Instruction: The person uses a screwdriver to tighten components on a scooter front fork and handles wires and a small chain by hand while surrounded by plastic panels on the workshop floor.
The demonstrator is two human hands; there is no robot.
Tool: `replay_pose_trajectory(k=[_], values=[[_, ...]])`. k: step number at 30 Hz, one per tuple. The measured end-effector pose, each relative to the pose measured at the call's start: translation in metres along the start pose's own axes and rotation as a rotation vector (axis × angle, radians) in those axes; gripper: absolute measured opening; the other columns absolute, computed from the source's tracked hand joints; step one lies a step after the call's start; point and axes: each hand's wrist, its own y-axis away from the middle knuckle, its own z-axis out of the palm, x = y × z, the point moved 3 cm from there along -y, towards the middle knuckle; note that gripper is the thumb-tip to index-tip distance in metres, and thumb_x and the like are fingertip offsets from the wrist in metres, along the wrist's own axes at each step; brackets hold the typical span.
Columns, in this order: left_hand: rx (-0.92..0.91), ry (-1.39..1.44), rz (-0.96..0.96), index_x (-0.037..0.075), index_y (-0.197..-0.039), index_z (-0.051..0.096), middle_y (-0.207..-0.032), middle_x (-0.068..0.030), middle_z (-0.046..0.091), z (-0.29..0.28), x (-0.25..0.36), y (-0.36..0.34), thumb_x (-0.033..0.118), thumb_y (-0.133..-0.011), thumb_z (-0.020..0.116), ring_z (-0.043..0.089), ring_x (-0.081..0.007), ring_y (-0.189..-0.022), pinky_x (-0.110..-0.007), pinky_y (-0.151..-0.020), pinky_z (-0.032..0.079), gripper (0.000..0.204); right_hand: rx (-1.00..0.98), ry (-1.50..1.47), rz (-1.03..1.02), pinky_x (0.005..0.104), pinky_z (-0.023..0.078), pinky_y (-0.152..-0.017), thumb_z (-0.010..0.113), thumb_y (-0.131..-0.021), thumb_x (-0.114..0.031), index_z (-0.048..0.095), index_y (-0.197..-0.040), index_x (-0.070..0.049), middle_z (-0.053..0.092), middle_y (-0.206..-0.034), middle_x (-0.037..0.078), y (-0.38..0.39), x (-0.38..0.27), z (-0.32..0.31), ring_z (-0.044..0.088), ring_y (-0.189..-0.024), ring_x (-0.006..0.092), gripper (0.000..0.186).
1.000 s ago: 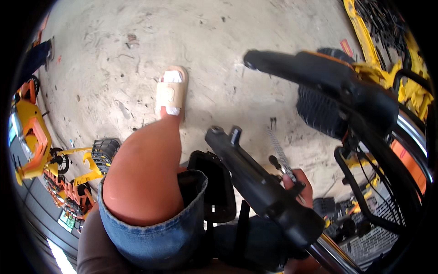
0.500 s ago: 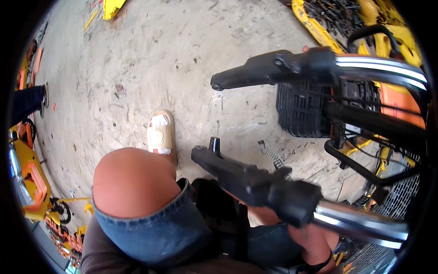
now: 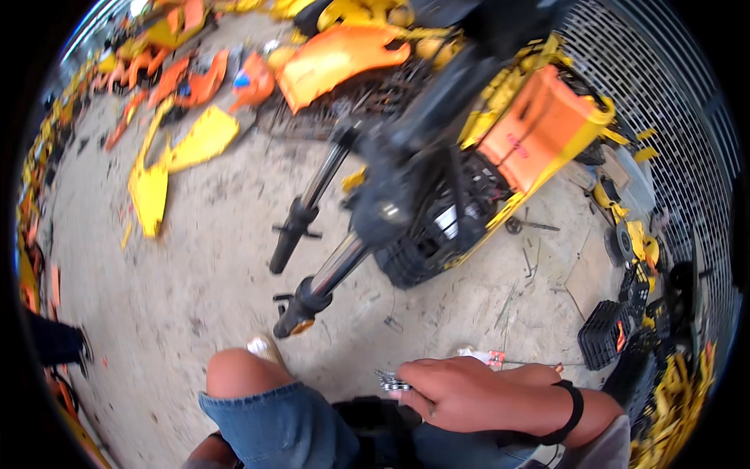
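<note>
My right hand (image 3: 445, 387) is closed on a silver coil spring (image 3: 393, 381), whose coils stick out past the thumb and fingers over my lap. A dark band circles that wrist. My left hand is not in view. Ahead of my knees stands a black and chrome front fork (image 3: 336, 266) of a small vehicle, its two legs pointing down toward me. The nearer leg's black end (image 3: 295, 319) is close to my left knee, apart from my right hand. The upper part of the fork is blurred.
Behind the fork are a black basket (image 3: 414, 262) and an orange and yellow panel (image 3: 539, 129). Yellow scrap (image 3: 148, 187) and orange shells (image 3: 344, 59) lie farther off. A black crate (image 3: 605, 336) stands right, by a metal grille (image 3: 656, 94). Someone's dark-trousered leg (image 3: 55, 340) shows left.
My view has swung right and up, so the fork appears farther away and turned. My right hand, earlier hidden behind a fork leg, now shows in front of my lap with the spring.
</note>
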Motion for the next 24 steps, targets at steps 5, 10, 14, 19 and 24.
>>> replay_pose_trajectory(k=[5, 10, 14, 19, 24], values=[[0.144, 0.191, 0.123, 0.002, -0.106, 0.063, -0.087, -0.0073, 0.060, -0.073, 0.059, -0.011, 0.013, -0.093, 0.063, 0.051, -0.0176, -0.077, -0.029, -0.072, 0.044, 0.018, -0.188, 0.039, 0.019, 0.0517, 0.049, -0.077, 0.052, -0.100, -0.030, 0.059, -0.100, -0.003, 0.067, -0.096, 0.019, -0.013, 0.009, -0.030, 0.064, -0.090, 0.0414, 0.028], [0.037, 0.084, 0.589, 0.000, -0.102, 0.063, -0.080, -0.0049, 0.060, -0.085, 0.227, 0.036, 0.010, -0.094, 0.062, 0.050, -0.0153, -0.070, -0.027, -0.067, 0.044, 0.013, -0.079, 0.101, 0.043, 0.0492, 0.050, -0.083, 0.054, -0.099, -0.033, 0.064, -0.110, -0.004, 0.068, -0.105, 0.020, -0.037, 0.048, -0.011, 0.064, -0.099, 0.0400, 0.032], [-0.206, -0.488, 1.306, 0.002, -0.094, 0.066, -0.081, -0.0100, 0.063, -0.020, 0.352, 0.117, -0.004, -0.081, 0.063, 0.063, -0.0249, -0.073, -0.035, -0.067, 0.048, 0.013, 0.113, 0.046, 0.092, 0.0479, 0.050, -0.084, 0.057, -0.097, -0.033, 0.064, -0.110, -0.004, 0.068, -0.106, 0.020, -0.053, 0.089, 0.025, 0.064, -0.100, 0.0400, 0.033], [-0.418, -0.638, 1.635, 0.002, -0.100, 0.068, -0.080, -0.0129, 0.065, 0.042, 0.442, 0.140, 0.002, -0.084, 0.069, 0.065, -0.0269, -0.074, -0.035, -0.066, 0.050, 0.016, 0.275, -0.183, 0.142, 0.0422, 0.052, -0.070, 0.062, -0.096, -0.034, 0.064, -0.104, -0.001, 0.068, -0.086, 0.017, -0.073, 0.156, 0.039, 0.068, -0.079, 0.0305, 0.034], [-0.703, 0.159, 1.253, 0.001, -0.114, 0.065, -0.092, -0.0026, 0.065, 0.113, 0.460, 0.162, 0.014, -0.098, 0.062, 0.060, -0.0102, -0.080, -0.028, -0.068, 0.050, 0.021, 0.240, -0.258, 0.269, 0.0405, 0.052, -0.072, 0.063, -0.094, -0.033, 0.067, -0.102, 0.000, 0.069, -0.088, 0.017, -0.066, 0.190, 0.036, 0.068, -0.082, 0.0283, 0.034]])
